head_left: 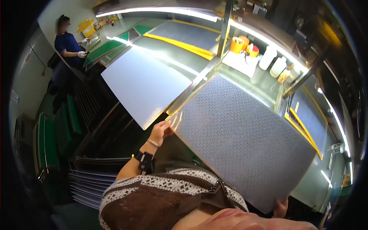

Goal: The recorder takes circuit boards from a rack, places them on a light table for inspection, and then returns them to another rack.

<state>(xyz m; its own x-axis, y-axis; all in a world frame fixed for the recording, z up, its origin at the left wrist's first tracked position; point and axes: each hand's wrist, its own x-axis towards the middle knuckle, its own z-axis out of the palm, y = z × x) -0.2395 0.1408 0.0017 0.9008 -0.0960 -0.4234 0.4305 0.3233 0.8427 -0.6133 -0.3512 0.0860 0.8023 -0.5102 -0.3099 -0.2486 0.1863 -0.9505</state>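
A large flat rectangular panel (245, 138), grey-blue with a dense small pattern, lies at a slant in front of me, over the workbench edge. My left hand (159, 132) grips its left corner, fingers closed on the edge; a bracelet and a black band circle that wrist. At the near right corner, my right hand (281, 208) closes on the panel's edge, its fingers partly hidden. Just beyond my left hand, a plain pale sheet (147, 82) rests on the bench, with a gap between it and the panel.
White bottles (267, 57) and orange tubs (237, 45) stand on the bench behind the panel. Yellow-edged panels (184, 34) lie farther back. At far left a person (69, 46) in white gloves handles green boards (105, 50). Racked sheets (86, 184) sit lower left. A post (225, 30) rises from the bench.
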